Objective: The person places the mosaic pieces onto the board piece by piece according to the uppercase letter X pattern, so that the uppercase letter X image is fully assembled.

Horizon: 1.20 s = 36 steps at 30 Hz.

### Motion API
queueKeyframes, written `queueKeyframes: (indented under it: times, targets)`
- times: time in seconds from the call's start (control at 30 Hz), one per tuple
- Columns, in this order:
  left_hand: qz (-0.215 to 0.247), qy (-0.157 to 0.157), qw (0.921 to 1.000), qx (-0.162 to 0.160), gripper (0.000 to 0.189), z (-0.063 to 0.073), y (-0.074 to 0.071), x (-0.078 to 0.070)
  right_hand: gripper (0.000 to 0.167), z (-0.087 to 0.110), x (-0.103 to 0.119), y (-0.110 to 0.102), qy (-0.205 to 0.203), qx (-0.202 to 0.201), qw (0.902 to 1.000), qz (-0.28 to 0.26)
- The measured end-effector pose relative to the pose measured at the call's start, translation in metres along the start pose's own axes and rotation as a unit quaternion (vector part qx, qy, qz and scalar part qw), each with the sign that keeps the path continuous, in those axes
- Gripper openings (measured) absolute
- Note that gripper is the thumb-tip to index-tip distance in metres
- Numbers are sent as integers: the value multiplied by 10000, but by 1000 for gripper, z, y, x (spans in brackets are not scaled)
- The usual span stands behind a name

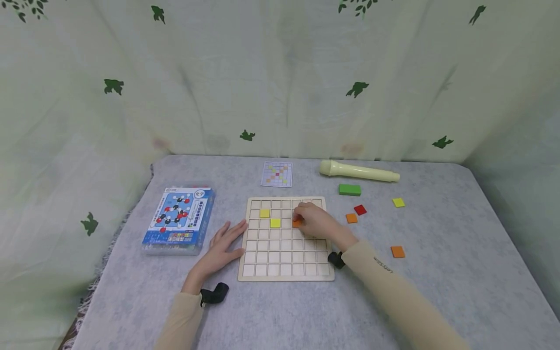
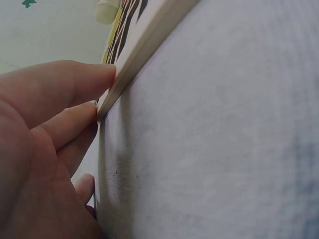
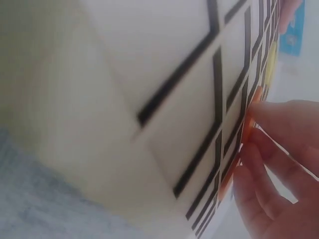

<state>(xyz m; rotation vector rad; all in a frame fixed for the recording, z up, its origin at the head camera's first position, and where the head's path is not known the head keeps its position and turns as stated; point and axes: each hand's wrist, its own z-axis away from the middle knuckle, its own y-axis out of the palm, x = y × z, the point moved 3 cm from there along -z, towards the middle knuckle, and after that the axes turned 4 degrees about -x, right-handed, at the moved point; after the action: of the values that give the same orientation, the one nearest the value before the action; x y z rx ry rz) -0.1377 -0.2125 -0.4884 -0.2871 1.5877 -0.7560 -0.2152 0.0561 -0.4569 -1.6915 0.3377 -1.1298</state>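
Note:
A pale wooden grid board (image 1: 262,262) lies on the table. Two yellow tiles, one in the upper left (image 1: 264,213) and one a row lower (image 1: 275,222), sit in its cells. My right hand (image 1: 317,221) bends over the upper right part and pinches an orange square tile (image 1: 297,223) at a cell. In the right wrist view that orange tile (image 3: 250,115) stands at the fingertips, and a second orange piece (image 3: 228,178) shows by the lower fingers. My left hand (image 1: 223,250) lies flat, fingers spread, its fingertips touching the board's left edge (image 2: 134,57).
Right of the board lie orange tiles, one near (image 1: 352,218) and one farther (image 1: 397,252), a red tile (image 1: 360,210), a yellow tile (image 1: 398,202) and a green block (image 1: 350,190). Behind are a pattern card (image 1: 277,174) and a cream microphone-shaped stick (image 1: 360,171). A blue boxed set (image 1: 178,218) stands left.

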Motion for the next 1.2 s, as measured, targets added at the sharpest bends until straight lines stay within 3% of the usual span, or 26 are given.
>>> queueKeyframes:
  times: [0.17, 0.33, 0.5, 0.6, 0.7, 1.0, 1.2]
  targets:
    - [-27, 43, 10000, 6, 65, 0, 0, 1, 21, 11, -12, -9, 283, -194, 9985, -416]
    - [-50, 60, 10000, 23, 66, 0, 0, 2, 21, 39, -48, -33, 407, -792, 9915, -948]
    - [-127, 47, 9999, 36, 66, 0, 0, 3, 22, 70, -94, -51, 1083, -1132, 9841, -837]
    - [-135, 24, 9999, 34, 66, 0, 0, 3, 23, 81, -113, -56, 1444, -1073, 9814, -673]
    - [-119, 19, 9999, 39, 66, 0, 0, 3, 26, 86, -124, -58, 1532, -922, 9826, -499]
    - [-100, 12, 9999, 39, 66, -1, 1, 2, 21, 86, -124, -60, 1535, -945, 9831, -315]
    - [-138, 2, 9999, 26, 66, 0, 1, 4, 22, 74, -93, -58, 1333, -922, 9856, -489]
